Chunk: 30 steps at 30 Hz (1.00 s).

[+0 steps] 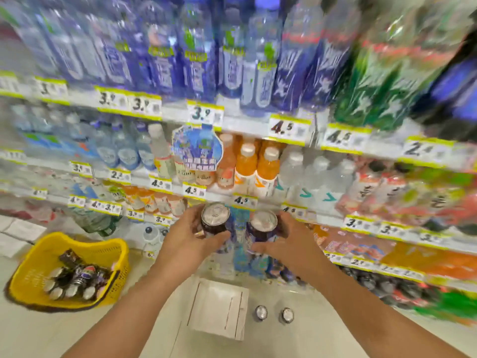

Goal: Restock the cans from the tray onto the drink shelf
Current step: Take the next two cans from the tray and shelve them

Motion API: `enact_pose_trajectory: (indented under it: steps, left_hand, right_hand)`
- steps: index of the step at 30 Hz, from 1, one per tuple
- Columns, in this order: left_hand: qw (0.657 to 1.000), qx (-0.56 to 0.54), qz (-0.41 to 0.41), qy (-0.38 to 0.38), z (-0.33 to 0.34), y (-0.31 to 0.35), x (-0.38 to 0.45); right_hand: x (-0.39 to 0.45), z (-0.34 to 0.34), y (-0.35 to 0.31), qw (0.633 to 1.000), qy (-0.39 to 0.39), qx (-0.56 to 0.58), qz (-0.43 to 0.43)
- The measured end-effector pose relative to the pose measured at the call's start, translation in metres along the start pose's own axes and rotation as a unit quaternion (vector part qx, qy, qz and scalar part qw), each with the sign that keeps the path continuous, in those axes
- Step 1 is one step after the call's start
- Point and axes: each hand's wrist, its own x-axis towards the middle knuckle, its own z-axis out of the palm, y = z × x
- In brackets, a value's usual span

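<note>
My left hand [185,236] grips a dark purple can [215,218] with a silver top. A second matching can [263,224] sits in my right hand [286,241]. Both cans are held upright, side by side, in front of the drink shelf [242,200] at about the height of a lower shelf edge. A yellow basket [33,270] on the floor at the left holds several more of these cans [77,280], lying and standing. Two more cans [261,312] stand on the floor below my hands.
Shelves of bottled water, orange drinks and soda fill the view, with yellow price tags along the edges. A white cardboard box [219,308] lies on the floor under my arms. The picture is blurred by motion.
</note>
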Motion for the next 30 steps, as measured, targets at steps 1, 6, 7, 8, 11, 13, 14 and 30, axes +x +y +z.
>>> enact_pose_trajectory:
  steps: [1,6,7,8,11,13,14,30]
  left_hand:
    - [1.0,0.006,0.011,-0.003,-0.003,0.036,-0.001]
    - [0.995,0.032,0.091,-0.01,-0.006,0.191,0.003]
    - [0.994,0.037,0.101,-0.018,-0.004,0.215,0.003]
    - [0.994,0.034,0.105,-0.024,-0.001,0.239,0.002]
    - [0.993,0.04,0.11,-0.015,0.01,0.299,-0.001]
    - [0.992,0.04,0.12,0.0,0.017,0.332,-0.002]
    - [0.992,0.034,0.124,0.007,0.021,0.348,-0.005]
    - [0.977,0.075,0.201,-0.017,0.049,0.548,0.03]
  right_hand:
    - [-0.009,-0.019,-0.03,1.0,0.009,-0.005,-0.004]
    - [-0.049,-0.109,-0.156,0.997,0.049,0.005,-0.052]
    - [-0.055,-0.126,-0.176,0.997,0.052,0.009,-0.063]
    - [-0.059,-0.142,-0.192,0.996,0.052,0.018,-0.071]
    - [-0.069,-0.188,-0.226,0.992,0.059,0.032,-0.111]
    - [-0.074,-0.217,-0.243,0.99,0.052,0.049,-0.123]
    - [-0.076,-0.233,-0.25,0.989,0.051,0.049,-0.13]
    - [-0.072,-0.39,-0.372,0.976,0.144,-0.022,-0.16]
